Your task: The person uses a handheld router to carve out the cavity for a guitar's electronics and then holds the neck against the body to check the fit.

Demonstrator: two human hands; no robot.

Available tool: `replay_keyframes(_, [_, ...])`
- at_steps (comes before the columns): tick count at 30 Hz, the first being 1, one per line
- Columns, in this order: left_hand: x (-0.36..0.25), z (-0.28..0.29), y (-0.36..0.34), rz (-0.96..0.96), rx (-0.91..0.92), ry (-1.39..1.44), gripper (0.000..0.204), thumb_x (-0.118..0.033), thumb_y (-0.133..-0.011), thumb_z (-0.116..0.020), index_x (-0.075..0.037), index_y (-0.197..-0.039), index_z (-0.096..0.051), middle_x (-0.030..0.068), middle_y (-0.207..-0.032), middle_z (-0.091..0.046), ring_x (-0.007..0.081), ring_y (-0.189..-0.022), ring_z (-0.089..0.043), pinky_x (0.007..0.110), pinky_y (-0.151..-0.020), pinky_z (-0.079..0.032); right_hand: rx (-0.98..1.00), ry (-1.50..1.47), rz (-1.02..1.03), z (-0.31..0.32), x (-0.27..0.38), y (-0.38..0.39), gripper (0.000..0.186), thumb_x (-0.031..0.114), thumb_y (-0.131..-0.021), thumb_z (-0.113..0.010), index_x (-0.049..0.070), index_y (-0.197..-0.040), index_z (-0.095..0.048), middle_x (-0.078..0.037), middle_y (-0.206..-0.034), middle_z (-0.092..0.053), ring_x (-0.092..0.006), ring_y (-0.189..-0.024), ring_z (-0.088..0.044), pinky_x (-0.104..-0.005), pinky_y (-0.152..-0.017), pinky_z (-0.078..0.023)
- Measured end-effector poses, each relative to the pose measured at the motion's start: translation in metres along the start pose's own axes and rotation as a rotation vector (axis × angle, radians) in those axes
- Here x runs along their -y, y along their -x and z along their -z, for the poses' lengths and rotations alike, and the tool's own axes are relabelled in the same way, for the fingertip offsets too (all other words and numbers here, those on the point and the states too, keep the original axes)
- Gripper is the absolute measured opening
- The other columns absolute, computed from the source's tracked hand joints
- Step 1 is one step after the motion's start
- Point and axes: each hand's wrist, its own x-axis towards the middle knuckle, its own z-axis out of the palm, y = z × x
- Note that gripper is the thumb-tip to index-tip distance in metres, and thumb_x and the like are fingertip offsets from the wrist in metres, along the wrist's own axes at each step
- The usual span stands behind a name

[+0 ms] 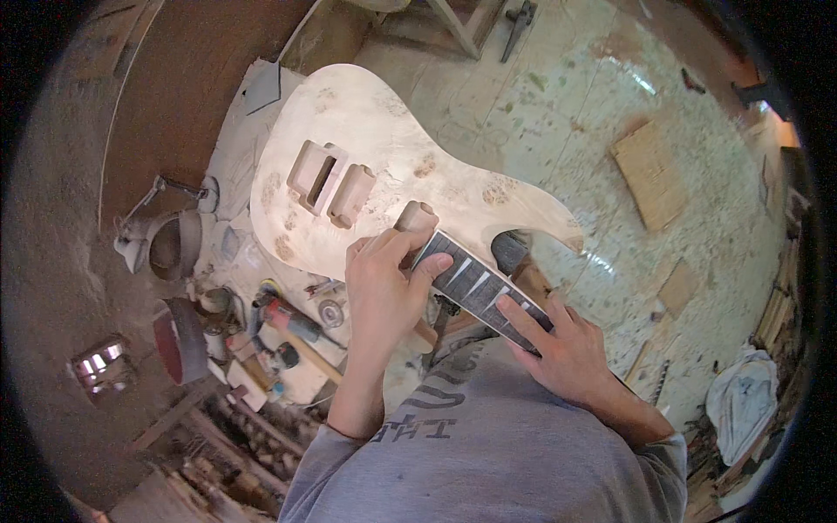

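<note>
An unfinished electric guitar body (349,113) of pale wood with dark burl spots lies in front of me, with routed cavities in its face. A guitar neck (475,283) with a dark fretboard and white, pointed inlays runs from the body toward my lower right. My left hand (384,283) is closed on the neck's body end, thumb on the fretboard and fingers by the neck pocket (417,213). Farther along, my right hand (567,344) wraps the neck, with fingers laid over the fretboard. The neck's far end is hidden behind my right hand and arm.
On the left lie a red and grey power tool (292,318), round drum-like parts (174,244) and other tools. Flat wooden pieces (649,174) rest on the stained pale floor to the right. A white cloth (741,401) hangs at lower right; a dark tool (519,26) lies far off.
</note>
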Motion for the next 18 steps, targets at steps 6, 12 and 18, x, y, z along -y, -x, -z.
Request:
replay_keyframes(6, [-0.009,0.002,-0.009,0.057,0.052,-0.064,0.033,-0.023,-0.08,-0.088,-0.006,-0.106,-0.078,0.0103,-0.091,-0.076,0.029,-0.092,-0.068,0.041,-0.093,-0.048,0.031,-0.05,0.045,0.004,-0.01,-0.006,0.078,0.025,-0.086,-0.076,0.035,-0.158,-0.049,-0.013,-0.101,-0.054,-0.0303,-0.077,-0.069,-0.0458,-0.059,-0.061])
replay_keyframes(12, [-0.002,-0.005,-0.011,0.134,0.065,0.053,0.027,-0.017,-0.078,-0.088,-0.007,-0.1,-0.077,0.0073,-0.085,-0.079,0.0264,-0.091,-0.069,0.039,-0.1,-0.042,0.003,-0.094,0.109,0.002,-0.019,-0.012,0.077,0.021,-0.084,-0.075,0.029,-0.157,-0.053,-0.013,-0.097,-0.057,-0.0298,-0.08,-0.07,-0.0445,-0.062,-0.062])
replay_keyframes(18, [-0.006,0.002,-0.015,0.027,0.107,-0.057,0.03,-0.014,-0.078,-0.089,-0.004,-0.103,-0.076,0.0079,-0.092,-0.077,0.0264,-0.092,-0.068,0.039,-0.094,-0.049,0.133,-0.144,0.115,0.009,-0.019,-0.018,0.077,0.021,-0.087,-0.072,0.027,-0.16,-0.047,-0.013,-0.092,-0.055,-0.0303,-0.078,-0.069,-0.0451,-0.061,-0.061])
